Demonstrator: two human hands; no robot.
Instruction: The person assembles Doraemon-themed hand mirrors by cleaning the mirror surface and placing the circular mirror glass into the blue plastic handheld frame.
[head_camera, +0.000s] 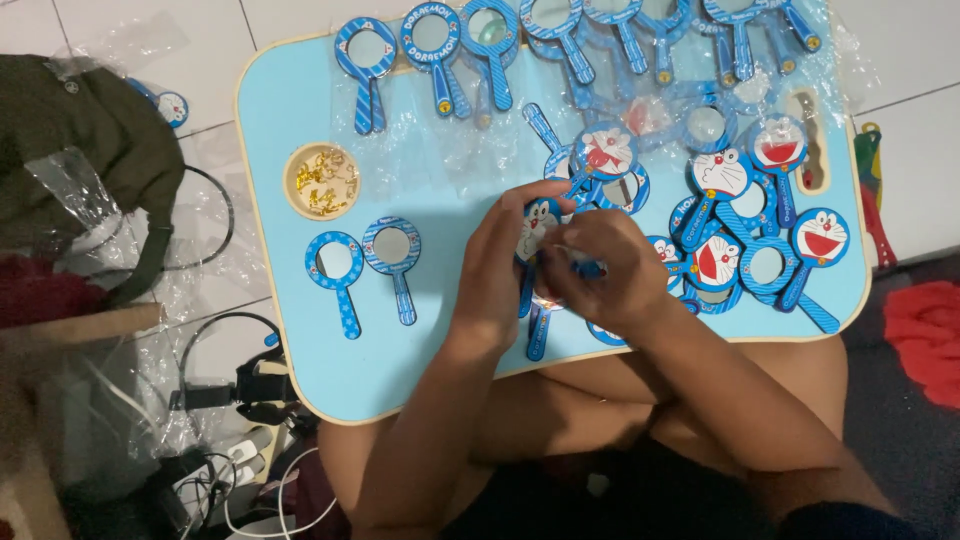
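— Two hands meet near the middle of the worktop (290, 110), toward its near edge. What do they hold?

— The left hand (497, 262) is curled around a small blue hand mirror (538, 222) with a cartoon cat face on its round head; the fingers are closed on it and the head shows above the knuckles. The right hand (610, 275) is pinched shut on a small blue piece (588, 267), pressed against that same mirror. What the piece is, I cannot tell.

— Where does the mirror's handle go?

— It runs down under the hands toward the near edge, where a blue handle sticks out below them.

— And around them?

— A heap of finished mirrors (745, 225) with cat faces lies just beside the right hand, filling the right side of the worktop. Along the far edge runs a row of blue frames (500, 40), partly under clear plastic wrap (440, 140). Toward the left edge sits a round dish (322, 181) with small gold pieces in it. Between that dish and the left hand lie two plain frames (365, 265), side by side, handles pointing to the near edge, well apart from the hands.

— Beyond the worktop?

— On the floor to the left, a dark bag (80, 140), more plastic and some cables (230, 400).
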